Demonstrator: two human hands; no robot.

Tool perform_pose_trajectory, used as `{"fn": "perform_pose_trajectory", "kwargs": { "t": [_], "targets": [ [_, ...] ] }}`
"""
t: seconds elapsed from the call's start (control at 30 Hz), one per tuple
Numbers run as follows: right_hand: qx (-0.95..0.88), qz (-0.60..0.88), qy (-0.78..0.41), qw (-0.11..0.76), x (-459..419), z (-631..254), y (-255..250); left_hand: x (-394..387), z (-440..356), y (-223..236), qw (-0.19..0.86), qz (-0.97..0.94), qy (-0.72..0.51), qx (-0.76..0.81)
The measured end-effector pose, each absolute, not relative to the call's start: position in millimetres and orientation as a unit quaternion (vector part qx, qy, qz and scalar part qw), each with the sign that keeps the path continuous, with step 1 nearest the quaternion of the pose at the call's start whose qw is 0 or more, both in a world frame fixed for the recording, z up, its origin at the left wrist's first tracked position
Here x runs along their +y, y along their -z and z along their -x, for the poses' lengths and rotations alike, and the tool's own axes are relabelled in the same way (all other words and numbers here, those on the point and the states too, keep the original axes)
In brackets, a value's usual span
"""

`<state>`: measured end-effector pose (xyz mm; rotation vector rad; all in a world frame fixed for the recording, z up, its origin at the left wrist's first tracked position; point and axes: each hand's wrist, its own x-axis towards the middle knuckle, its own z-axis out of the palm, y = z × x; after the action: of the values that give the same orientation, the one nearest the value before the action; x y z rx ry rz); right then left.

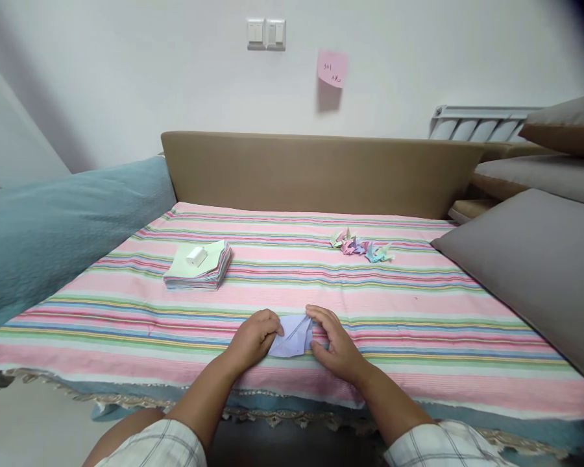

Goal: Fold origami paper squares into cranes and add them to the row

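A pale lilac sheet of folded paper [292, 337] lies on the striped cloth [282, 272] near the front edge. My left hand [253, 337] curls over its left side, fingers pressed together on the fold. My right hand [333, 340] presses on its right side, fingers bent down onto the paper. Both hands touch the paper, which rests flat on the cloth. A stack of coloured paper squares [199, 267] sits further back on the left, with a small white object [195, 255] on top.
Several small folded paper cranes [363, 246] lie at the back right. A teal blanket [53, 227] lies on the left, grey cushions [535, 259] on the right, a tan backrest [311, 172] behind. A pink note [331, 68] sticks to the wall.
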<state>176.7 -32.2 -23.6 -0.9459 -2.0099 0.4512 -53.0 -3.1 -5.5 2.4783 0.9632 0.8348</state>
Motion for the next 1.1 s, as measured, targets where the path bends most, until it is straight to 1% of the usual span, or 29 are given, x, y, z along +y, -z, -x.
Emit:
{"fn": "perform_pose_trajectory", "kwargs": {
  "t": [0.23, 0.37, 0.6, 0.7, 0.97, 1.1],
  "targets": [
    [-0.813, 0.384, -0.171, 0.403, -20.7, -174.7, 24.7, -8.8, 49.0, -3.6, 0.196, -0.873, -0.282, 0.348],
    [-0.829, 0.370, -0.151, 0.392, -19.0, -174.2, 25.5, -22.8, 49.0, -13.5, 0.199, -0.891, -0.237, 0.334],
    [-0.847, 0.374, -0.113, 0.360, -19.0, -174.1, 24.0, -36.2, 45.2, -10.6, 0.093, -0.902, -0.268, 0.325],
    [-0.847, 0.380, -0.114, 0.355, -18.1, -174.6, 23.0, -38.0, 43.6, -8.1, 0.073, -0.895, -0.283, 0.337],
    [-0.832, 0.395, -0.148, 0.360, -17.1, -179.5, 17.4, -25.0, 52.8, -6.9, 0.084, -0.874, -0.295, 0.376],
    [-0.833, 0.394, -0.178, 0.346, -18.3, -182.7, 13.7, -19.5, 59.2, -9.2, 0.135, -0.875, -0.262, 0.384]
  ]
}}
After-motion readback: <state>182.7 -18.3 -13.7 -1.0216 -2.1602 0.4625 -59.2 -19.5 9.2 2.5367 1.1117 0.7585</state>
